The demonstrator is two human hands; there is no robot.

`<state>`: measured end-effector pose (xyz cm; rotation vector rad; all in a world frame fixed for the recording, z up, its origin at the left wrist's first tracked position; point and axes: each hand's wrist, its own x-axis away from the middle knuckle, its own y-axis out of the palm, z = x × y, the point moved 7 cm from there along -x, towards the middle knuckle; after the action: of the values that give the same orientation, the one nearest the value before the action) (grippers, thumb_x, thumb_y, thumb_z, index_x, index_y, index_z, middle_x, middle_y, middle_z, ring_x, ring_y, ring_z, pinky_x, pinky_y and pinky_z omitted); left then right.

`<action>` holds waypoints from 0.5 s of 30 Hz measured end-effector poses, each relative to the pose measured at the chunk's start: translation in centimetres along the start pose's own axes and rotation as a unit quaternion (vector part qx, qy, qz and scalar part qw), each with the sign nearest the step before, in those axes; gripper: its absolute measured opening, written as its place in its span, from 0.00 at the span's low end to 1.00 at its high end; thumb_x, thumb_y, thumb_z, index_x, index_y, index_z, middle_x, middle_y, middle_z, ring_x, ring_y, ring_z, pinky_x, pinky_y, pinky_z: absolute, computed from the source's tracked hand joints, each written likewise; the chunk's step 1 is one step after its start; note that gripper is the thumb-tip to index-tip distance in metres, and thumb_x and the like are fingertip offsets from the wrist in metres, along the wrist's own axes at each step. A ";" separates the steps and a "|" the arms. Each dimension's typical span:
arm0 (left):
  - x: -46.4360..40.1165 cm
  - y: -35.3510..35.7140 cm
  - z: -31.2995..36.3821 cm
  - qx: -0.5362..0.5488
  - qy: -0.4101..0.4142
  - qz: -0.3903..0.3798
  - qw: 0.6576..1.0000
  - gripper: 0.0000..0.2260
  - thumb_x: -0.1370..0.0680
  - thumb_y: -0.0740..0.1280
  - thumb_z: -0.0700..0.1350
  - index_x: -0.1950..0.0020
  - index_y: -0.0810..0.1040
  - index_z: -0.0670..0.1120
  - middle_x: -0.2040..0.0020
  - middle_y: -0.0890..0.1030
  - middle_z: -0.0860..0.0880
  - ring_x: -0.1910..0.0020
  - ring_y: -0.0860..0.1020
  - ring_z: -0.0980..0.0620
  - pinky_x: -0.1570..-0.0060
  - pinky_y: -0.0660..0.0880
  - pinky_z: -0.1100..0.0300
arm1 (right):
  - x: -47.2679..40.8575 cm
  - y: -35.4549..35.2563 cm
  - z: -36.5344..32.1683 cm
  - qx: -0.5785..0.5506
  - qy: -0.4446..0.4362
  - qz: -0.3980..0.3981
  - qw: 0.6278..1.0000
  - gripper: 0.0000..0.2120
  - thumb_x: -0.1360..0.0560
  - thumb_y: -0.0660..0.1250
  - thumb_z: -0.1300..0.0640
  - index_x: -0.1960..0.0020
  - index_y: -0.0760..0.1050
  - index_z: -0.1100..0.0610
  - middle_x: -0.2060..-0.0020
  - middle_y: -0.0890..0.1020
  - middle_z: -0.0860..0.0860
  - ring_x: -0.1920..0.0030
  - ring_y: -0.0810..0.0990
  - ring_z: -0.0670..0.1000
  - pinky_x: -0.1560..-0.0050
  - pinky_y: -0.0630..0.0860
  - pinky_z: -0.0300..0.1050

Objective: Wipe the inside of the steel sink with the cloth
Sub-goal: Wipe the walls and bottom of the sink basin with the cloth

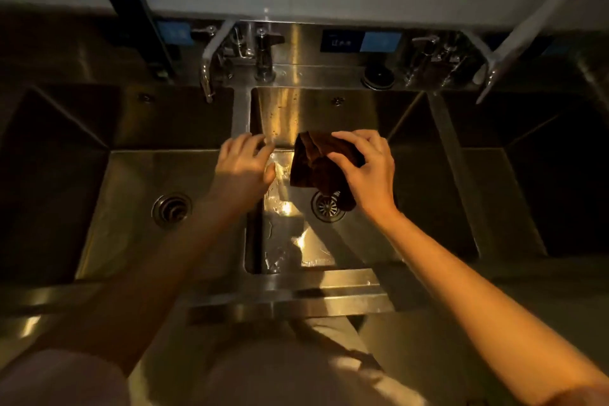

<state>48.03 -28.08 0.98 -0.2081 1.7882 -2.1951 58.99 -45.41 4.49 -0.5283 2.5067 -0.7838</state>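
Note:
A dark brown cloth (316,163) hangs crumpled over the middle basin of the steel sink (359,115), above its round drain (326,206). My right hand (365,171) pinches the cloth between thumb and fingers at its upper right edge. My left hand (244,163) hovers just left of the cloth with relaxed, slightly spread fingers, over the divider between the left and middle basins, holding nothing. The basin floor is wet and glints under the light.
A left basin with its own drain (171,208) and a dark right basin (543,181) flank the middle one. Taps (263,53) and swivel spouts (211,56) stand along the back ledge, with blue labels (380,41) on the splashback. The steel front rim (290,293) runs below my arms.

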 end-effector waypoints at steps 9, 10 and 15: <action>-1.4 5.7 -0.4 -0.045 0.012 -0.078 0.996 0.19 0.22 0.63 0.47 0.32 0.73 0.43 0.30 0.72 0.42 0.27 0.63 0.42 0.27 0.54 0.43 | -2.1 5.1 7.5 -0.018 -0.003 -0.129 0.991 0.13 0.29 0.73 0.56 0.44 0.81 0.51 0.53 0.76 0.46 0.48 0.73 0.50 0.43 0.72 0.54; -1.5 6.1 -0.7 -0.049 0.017 -0.080 0.995 0.19 0.22 0.63 0.47 0.33 0.74 0.42 0.31 0.73 0.42 0.27 0.64 0.42 0.28 0.55 0.43 | -2.1 6.0 8.3 -0.020 -0.002 -0.144 0.989 0.14 0.29 0.73 0.56 0.44 0.81 0.51 0.53 0.76 0.47 0.47 0.74 0.51 0.42 0.72 0.56; -2.0 7.8 -1.9 -0.063 0.034 -0.094 0.993 0.21 0.24 0.58 0.51 0.35 0.76 0.43 0.33 0.75 0.43 0.28 0.66 0.43 0.29 0.56 0.43 | -1.5 9.5 11.3 -0.007 -0.009 -0.184 0.983 0.13 0.29 0.73 0.58 0.44 0.81 0.52 0.51 0.79 0.51 0.48 0.73 0.54 0.42 0.70 0.58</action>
<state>50.47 -27.04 -6.88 -0.3481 2.0209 -2.2401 64.13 -42.26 -9.11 -1.0187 2.4304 -0.8884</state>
